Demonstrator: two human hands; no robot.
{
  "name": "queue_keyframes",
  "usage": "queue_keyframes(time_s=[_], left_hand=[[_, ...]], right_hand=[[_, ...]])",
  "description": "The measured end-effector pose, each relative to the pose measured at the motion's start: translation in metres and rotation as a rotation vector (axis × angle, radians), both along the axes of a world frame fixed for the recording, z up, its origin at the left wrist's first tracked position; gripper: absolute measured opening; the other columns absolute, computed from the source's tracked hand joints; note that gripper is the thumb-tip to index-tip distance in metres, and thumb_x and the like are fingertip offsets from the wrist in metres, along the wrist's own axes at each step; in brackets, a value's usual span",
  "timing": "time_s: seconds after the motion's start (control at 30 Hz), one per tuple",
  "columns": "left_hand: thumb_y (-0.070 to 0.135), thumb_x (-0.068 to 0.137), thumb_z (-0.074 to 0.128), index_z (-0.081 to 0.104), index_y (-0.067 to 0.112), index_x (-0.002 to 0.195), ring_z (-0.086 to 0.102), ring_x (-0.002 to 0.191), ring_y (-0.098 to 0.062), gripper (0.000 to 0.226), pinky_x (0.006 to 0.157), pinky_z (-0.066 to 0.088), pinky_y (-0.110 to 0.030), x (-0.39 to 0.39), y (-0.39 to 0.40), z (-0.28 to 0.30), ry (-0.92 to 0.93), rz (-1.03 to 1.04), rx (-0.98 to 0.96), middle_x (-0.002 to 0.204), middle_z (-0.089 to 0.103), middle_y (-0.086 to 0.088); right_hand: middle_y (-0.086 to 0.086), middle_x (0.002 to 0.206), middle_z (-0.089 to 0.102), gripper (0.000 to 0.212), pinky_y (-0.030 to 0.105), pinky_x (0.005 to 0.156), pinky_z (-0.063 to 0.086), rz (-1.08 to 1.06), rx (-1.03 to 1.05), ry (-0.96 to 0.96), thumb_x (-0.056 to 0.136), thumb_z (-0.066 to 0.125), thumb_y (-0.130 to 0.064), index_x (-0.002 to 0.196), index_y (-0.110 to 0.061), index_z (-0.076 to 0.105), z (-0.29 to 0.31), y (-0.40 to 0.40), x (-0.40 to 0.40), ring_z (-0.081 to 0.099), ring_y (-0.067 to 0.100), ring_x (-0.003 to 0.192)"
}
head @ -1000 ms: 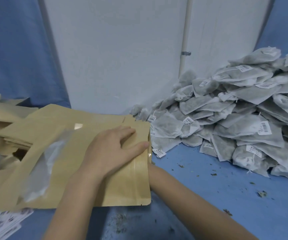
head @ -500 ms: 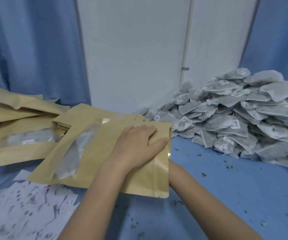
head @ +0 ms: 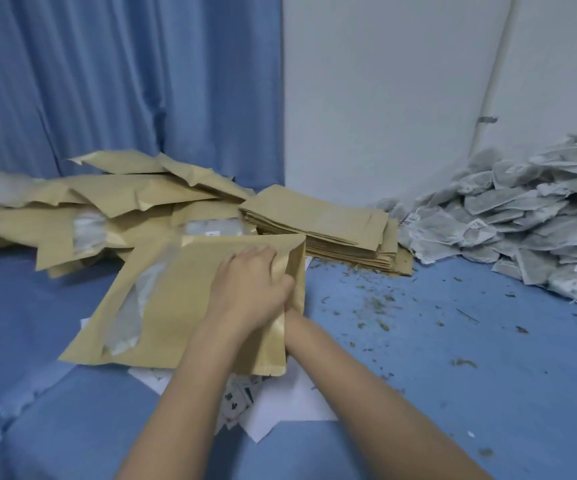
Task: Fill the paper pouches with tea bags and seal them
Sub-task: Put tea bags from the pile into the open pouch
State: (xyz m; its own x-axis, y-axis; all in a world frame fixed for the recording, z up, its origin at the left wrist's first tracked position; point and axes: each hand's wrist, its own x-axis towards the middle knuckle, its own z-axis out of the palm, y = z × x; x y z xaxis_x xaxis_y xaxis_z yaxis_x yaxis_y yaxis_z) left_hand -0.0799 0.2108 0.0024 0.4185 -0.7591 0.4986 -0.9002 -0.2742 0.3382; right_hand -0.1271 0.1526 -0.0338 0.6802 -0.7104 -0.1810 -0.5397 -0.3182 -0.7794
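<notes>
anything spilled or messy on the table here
Yes. Loose tea crumbs are scattered over the blue tablecloth between the stack of empty pouches and the tea bag pile, as if bags have leaked. The filled pouches at the left lie in a crumpled, untidy heap.

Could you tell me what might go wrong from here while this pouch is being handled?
1. The left hand grips the pouch at its right edge; loose tea crumbs beside it could get caught in the seal.
2. The right hand is hidden behind the pouch, so the grip cannot be checked.
3. The pouch overlaps white papers, which it may drag along.
</notes>
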Motion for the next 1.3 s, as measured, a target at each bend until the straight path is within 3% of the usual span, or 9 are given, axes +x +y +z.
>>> queue_keyframes(time_s=[0.17, 0.33, 0.47, 0.63, 0.77, 0.87, 0.97, 1.17, 1.3], left_hand=[[0.021, 0.089, 0.051, 0.063, 0.022, 0.119, 0.054, 0.107, -0.031, 0.032, 0.082, 0.042, -0.033, 0.038, 0.009, -0.019, 0.11, 0.111, -0.014, 0.115, 0.065, -0.009], [0.031, 0.092, 0.049, 0.066, 0.027, 0.109, 0.057, 0.101, -0.034, 0.025, 0.072, 0.04, -0.032, 0.064, -0.003, -0.032, 0.137, 0.203, -0.028, 0.107, 0.068, -0.01], [0.038, 0.092, 0.05, 0.065, 0.027, 0.117, 0.056, 0.106, -0.032, 0.031, 0.075, 0.04, -0.03, 0.067, -0.014, -0.038, 0.154, 0.225, -0.035, 0.11, 0.068, -0.008], [0.037, 0.088, 0.049, 0.07, 0.023, 0.102, 0.057, 0.096, -0.033, 0.029, 0.068, 0.036, -0.031, 0.067, -0.02, -0.04, 0.14, 0.248, -0.053, 0.098, 0.069, -0.009], [0.035, 0.086, 0.048, 0.07, 0.02, 0.094, 0.056, 0.087, -0.033, 0.028, 0.064, 0.038, -0.031, 0.068, -0.02, -0.038, 0.165, 0.275, -0.088, 0.087, 0.069, -0.009], [0.034, 0.086, 0.047, 0.07, 0.021, 0.094, 0.056, 0.085, -0.033, 0.028, 0.063, 0.036, -0.03, 0.067, -0.023, -0.036, 0.177, 0.279, -0.104, 0.085, 0.068, -0.009], [0.034, 0.086, 0.046, 0.071, 0.022, 0.092, 0.053, 0.08, -0.031, 0.028, 0.062, 0.032, -0.029, 0.064, -0.028, -0.036, 0.177, 0.27, -0.112, 0.085, 0.068, -0.01], [0.032, 0.086, 0.048, 0.072, 0.021, 0.095, 0.056, 0.085, -0.034, 0.029, 0.065, 0.035, -0.031, 0.061, -0.031, -0.04, 0.133, 0.271, -0.135, 0.087, 0.069, -0.011], [0.03, 0.087, 0.048, 0.073, 0.02, 0.097, 0.057, 0.085, -0.034, 0.028, 0.066, 0.037, -0.03, 0.059, -0.033, -0.041, 0.132, 0.266, -0.136, 0.087, 0.07, -0.012]], right_hand=[[-0.017, 0.074, 0.02, 0.038, 0.026, 0.1, 0.027, 0.09, 0.087, -0.153, 0.099, 0.036, -0.004, 0.075, -0.031, 0.025, -0.015, 0.013, 0.044, 0.027, 0.011, 0.099], [0.013, 0.097, 0.061, 0.015, 0.033, 0.073, 0.041, 0.154, -0.326, -0.231, 0.087, 0.047, -0.004, 0.094, -0.007, 0.059, -0.024, -0.008, 0.041, 0.054, 0.024, 0.091], [-0.005, 0.09, 0.069, 0.016, 0.025, 0.071, 0.046, -0.062, -0.387, -0.255, 0.088, 0.056, -0.025, 0.094, -0.023, 0.071, -0.042, -0.044, 0.004, 0.06, 0.011, 0.082], [0.0, 0.113, 0.047, 0.065, 0.03, 0.092, 0.038, 0.123, -0.445, 0.09, 0.073, 0.06, -0.065, 0.117, -0.016, 0.06, -0.061, -0.058, -0.014, 0.041, 0.016, 0.111], [-0.001, 0.119, 0.046, 0.069, 0.029, 0.097, 0.035, 0.169, -0.486, 0.069, 0.072, 0.066, -0.06, 0.126, -0.017, 0.056, -0.062, -0.059, -0.015, 0.038, 0.018, 0.117], [0.001, 0.116, 0.052, 0.049, 0.025, 0.094, 0.038, 0.14, -0.412, 0.009, 0.074, 0.073, -0.045, 0.113, -0.016, 0.063, -0.063, -0.064, -0.017, 0.045, 0.016, 0.112], [-0.006, 0.084, 0.06, 0.024, 0.011, 0.065, 0.041, 0.028, -0.21, -0.081, 0.074, 0.077, -0.034, 0.085, -0.015, 0.068, -0.062, -0.064, -0.017, 0.053, 0.002, 0.076], [0.0, 0.05, 0.029, 0.05, 0.025, 0.046, 0.022, -0.042, -0.168, -0.019, 0.089, 0.059, -0.035, 0.054, -0.012, 0.032, -0.054, -0.075, -0.025, 0.025, 0.015, 0.046], [0.017, 0.056, 0.052, 0.038, 0.022, 0.051, 0.035, -0.148, -0.197, -0.125, 0.086, 0.061, -0.027, 0.061, 0.001, 0.057, -0.05, -0.08, -0.033, 0.041, 0.014, 0.051]])
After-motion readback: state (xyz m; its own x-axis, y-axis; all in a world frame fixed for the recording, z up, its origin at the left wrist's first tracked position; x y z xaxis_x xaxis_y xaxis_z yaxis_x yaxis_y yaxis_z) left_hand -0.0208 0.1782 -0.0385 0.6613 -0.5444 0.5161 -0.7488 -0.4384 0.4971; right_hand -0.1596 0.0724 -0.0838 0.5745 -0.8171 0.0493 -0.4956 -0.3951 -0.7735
